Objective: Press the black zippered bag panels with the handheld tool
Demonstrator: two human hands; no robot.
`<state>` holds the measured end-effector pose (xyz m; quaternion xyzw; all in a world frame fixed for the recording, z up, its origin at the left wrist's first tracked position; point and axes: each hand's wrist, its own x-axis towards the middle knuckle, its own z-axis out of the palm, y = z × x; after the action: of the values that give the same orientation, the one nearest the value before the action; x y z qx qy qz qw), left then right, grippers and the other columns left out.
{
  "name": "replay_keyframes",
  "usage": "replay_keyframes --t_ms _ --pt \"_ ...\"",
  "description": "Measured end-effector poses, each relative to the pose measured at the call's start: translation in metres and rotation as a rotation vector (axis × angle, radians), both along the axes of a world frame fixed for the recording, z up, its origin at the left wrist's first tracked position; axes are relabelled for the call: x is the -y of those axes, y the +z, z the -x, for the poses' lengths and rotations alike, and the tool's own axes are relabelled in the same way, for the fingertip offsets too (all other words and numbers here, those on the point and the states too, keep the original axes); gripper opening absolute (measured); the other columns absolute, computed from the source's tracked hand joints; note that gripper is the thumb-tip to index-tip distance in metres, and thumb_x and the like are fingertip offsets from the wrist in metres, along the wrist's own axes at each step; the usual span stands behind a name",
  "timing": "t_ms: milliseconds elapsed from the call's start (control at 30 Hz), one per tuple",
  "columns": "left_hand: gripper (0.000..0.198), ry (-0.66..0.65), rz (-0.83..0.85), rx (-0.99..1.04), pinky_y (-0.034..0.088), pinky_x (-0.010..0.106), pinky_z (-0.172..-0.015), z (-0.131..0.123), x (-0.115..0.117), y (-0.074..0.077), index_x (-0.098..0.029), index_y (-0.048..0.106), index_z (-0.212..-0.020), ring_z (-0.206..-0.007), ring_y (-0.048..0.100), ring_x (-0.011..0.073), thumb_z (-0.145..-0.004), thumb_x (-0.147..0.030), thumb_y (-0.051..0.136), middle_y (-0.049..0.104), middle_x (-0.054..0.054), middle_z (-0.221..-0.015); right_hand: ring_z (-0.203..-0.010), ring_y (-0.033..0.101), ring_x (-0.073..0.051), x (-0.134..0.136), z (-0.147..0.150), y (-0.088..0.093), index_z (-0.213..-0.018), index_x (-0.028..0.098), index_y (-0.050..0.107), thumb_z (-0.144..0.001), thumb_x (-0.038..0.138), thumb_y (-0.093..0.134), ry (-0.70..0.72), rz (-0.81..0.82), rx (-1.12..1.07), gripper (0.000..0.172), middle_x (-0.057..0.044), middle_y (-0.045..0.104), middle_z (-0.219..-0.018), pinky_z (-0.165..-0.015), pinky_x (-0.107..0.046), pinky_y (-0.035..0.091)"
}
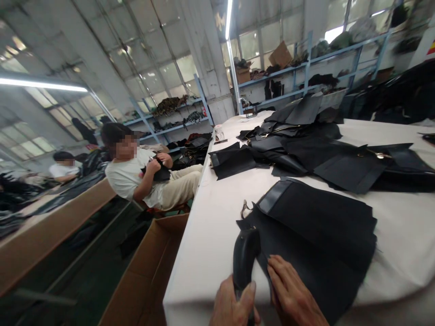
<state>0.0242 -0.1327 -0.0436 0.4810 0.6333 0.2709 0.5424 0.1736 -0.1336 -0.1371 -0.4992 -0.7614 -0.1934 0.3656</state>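
My left hand is wrapped round a thick, curved black handle-like piece, smooth and slightly shiny, whose upper end meets the corner of a black bag panel. I cannot tell whether the two are joined. My right hand grips the panel's near left edge, fingers close together and thumb hidden. The panel lies across the white table, with a shinier strip at its top left. A small metal-and-strap fitting sticks out beside that corner.
Black bag pieces with metal zips are heaped farther back on the table. An open cardboard box stands below the left table edge. A seated person handles a black piece. Another person sits farther left. Blue shelves line the wall.
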Motion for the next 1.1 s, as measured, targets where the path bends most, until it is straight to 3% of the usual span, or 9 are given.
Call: replay_keyframes --t_ms 67,133,267,367,567,733,833,967,1100 --pt "0.048 -0.046 0.014 -0.007 0.043 0.025 -0.042 -0.005 -0.004 0.006 -0.014 0.056 -0.081 -0.040 0.056 0.0162 -0.068 -0.060 0.057 0.058 0.002 -0.049 -0.101 0.062 -0.030 0.000 0.005 -0.011 -0.101 0.010 0.063 -0.081 0.000 0.029 -0.045 -0.084 -0.066 0.040 -0.019 0.068 -0.099 -0.075 -0.043 0.058" --pt "0.048 -0.101 0.004 0.001 0.041 0.023 -0.040 -0.010 -0.009 0.016 -0.014 0.056 -0.080 -0.040 0.056 0.0152 -0.070 -0.061 0.055 0.059 0.002 -0.052 -0.103 0.061 -0.030 0.003 0.007 -0.016 -0.101 0.011 0.063 -0.081 -0.002 0.029 -0.043 -0.068 -0.083 0.041 -0.018 0.068 -0.100 -0.078 -0.042 0.057" --pt "0.047 -0.204 -0.079 0.064 0.044 0.024 -0.045 -0.018 -0.018 0.035 -0.012 0.055 -0.072 -0.044 0.057 0.0145 -0.078 -0.058 0.047 0.059 0.004 -0.053 -0.105 0.060 -0.029 0.008 -0.005 -0.008 -0.105 0.010 0.062 -0.080 0.000 0.034 0.073 0.041 -0.012 0.039 -0.017 0.066 -0.105 -0.081 -0.038 0.057" --pt "0.045 -0.148 -0.079 0.057 0.044 0.024 -0.044 -0.018 -0.018 0.043 -0.012 0.052 -0.071 -0.043 0.057 0.0142 -0.079 -0.056 0.048 0.058 0.004 -0.052 -0.104 0.060 -0.029 0.009 -0.012 -0.001 -0.105 0.010 0.061 -0.079 -0.001 0.033 0.092 0.026 -0.075 0.040 -0.017 0.066 -0.104 -0.080 -0.038 0.057" --pt "0.043 -0.154 -0.059 -0.001 0.041 0.019 -0.040 -0.007 0.000 0.047 -0.014 0.047 -0.081 -0.043 0.058 0.0122 -0.081 -0.057 0.045 0.058 0.001 -0.057 -0.107 0.058 -0.029 0.014 -0.010 0.005 -0.110 0.011 0.058 -0.075 -0.003 0.034 0.108 0.107 -0.181 0.045 -0.017 0.064 -0.109 -0.081 -0.040 0.056" --pt "0.043 -0.140 -0.005 -0.088 0.044 0.020 -0.042 0.000 0.010 0.039 -0.014 0.043 -0.091 -0.044 0.059 0.0125 -0.081 -0.056 0.045 0.059 0.001 -0.061 -0.103 0.060 -0.028 0.013 -0.007 0.007 -0.103 0.012 0.061 -0.074 -0.004 0.034 0.071 0.063 -0.180 0.043 -0.016 0.066 -0.101 -0.080 -0.038 0.057" --pt "0.042 -0.196 0.025 -0.192 0.045 0.021 -0.040 0.002 0.002 0.038 -0.014 0.043 -0.091 -0.042 0.058 0.0134 -0.081 -0.054 0.045 0.057 0.001 -0.058 -0.101 0.061 -0.028 0.012 -0.005 0.009 -0.099 0.010 0.063 -0.073 -0.005 0.033 0.049 0.040 -0.186 0.043 -0.016 0.067 -0.098 -0.081 -0.037 0.058" --pt "0.035 -0.388 0.051 -0.245 0.045 0.021 -0.039 0.001 -0.019 0.053 -0.015 0.042 -0.081 -0.043 0.058 0.0134 -0.079 -0.050 0.049 0.058 0.002 -0.058 -0.096 0.063 -0.032 0.013 -0.002 0.013 -0.092 0.001 0.067 -0.072 -0.006 0.033 0.054 0.027 -0.198 0.039 -0.021 0.068 -0.094 -0.078 -0.041 0.059" --pt "0.032 -0.427 0.092 -0.249 0.045 0.021 -0.037 -0.002 -0.038 0.065 -0.016 0.040 -0.077 -0.042 0.058 0.0145 -0.078 -0.047 0.050 0.059 0.002 -0.057 -0.098 0.062 -0.035 0.014 0.001 0.012 -0.096 -0.003 0.067 -0.070 -0.005 0.038 0.053 0.056 -0.178 0.038 -0.024 0.067 -0.098 -0.082 -0.043 0.057"
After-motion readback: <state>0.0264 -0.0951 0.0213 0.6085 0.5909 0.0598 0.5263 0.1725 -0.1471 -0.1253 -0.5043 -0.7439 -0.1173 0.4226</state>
